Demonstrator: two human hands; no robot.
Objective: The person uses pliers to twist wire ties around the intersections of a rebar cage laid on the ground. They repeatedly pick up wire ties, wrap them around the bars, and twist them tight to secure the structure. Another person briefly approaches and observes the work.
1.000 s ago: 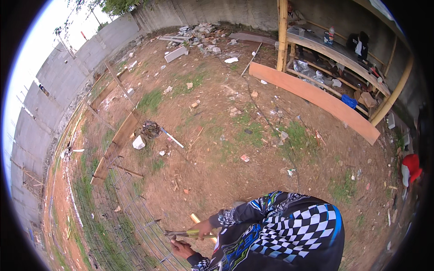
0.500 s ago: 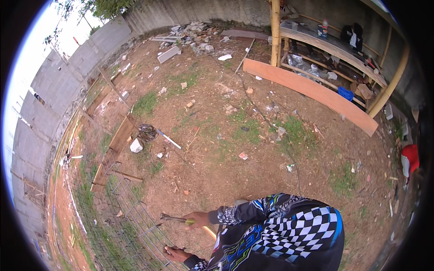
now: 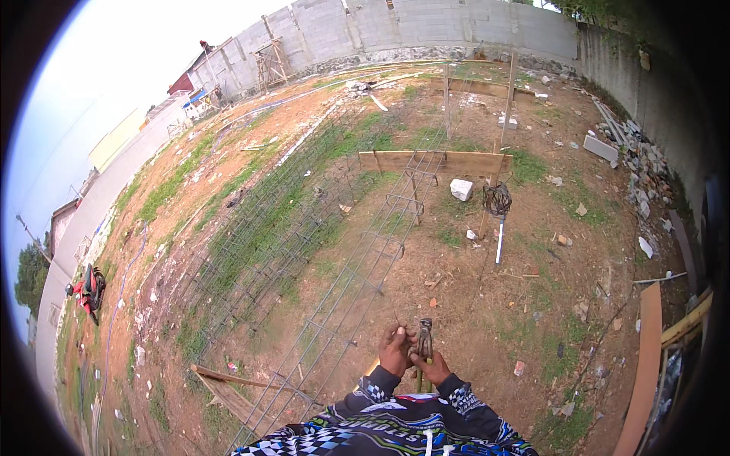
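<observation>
My right hand (image 3: 433, 369) is closed around the handles of metal end-cutting pincers (image 3: 426, 328), whose jaws point upward. Close beside it, my left hand (image 3: 394, 349) has its fingers pinched together on what looks like a thin tie wire, too fine to make out well. Both hands are in front of my body, nearly touching. Just to their left runs a long steel rebar cage (image 3: 391, 245) with square stirrups. Its far part crosses a wooden plank (image 3: 464, 162), and its near part passes over a wooden support (image 3: 236, 378).
More rebar cages (image 3: 266, 258) lie on the grass at left. Past the plank's right end are a white block (image 3: 461, 189) and a coil of dark wire (image 3: 497, 201). Rubble (image 3: 642, 167) lies along the right wall, and a long board (image 3: 645, 372) at right. A red motorcycle (image 3: 91, 292) stands far left.
My view has swung left toward the rebar cages. My left hand has left the rebar and come next to my right hand. The pincers, still in my right hand, now point upward.
</observation>
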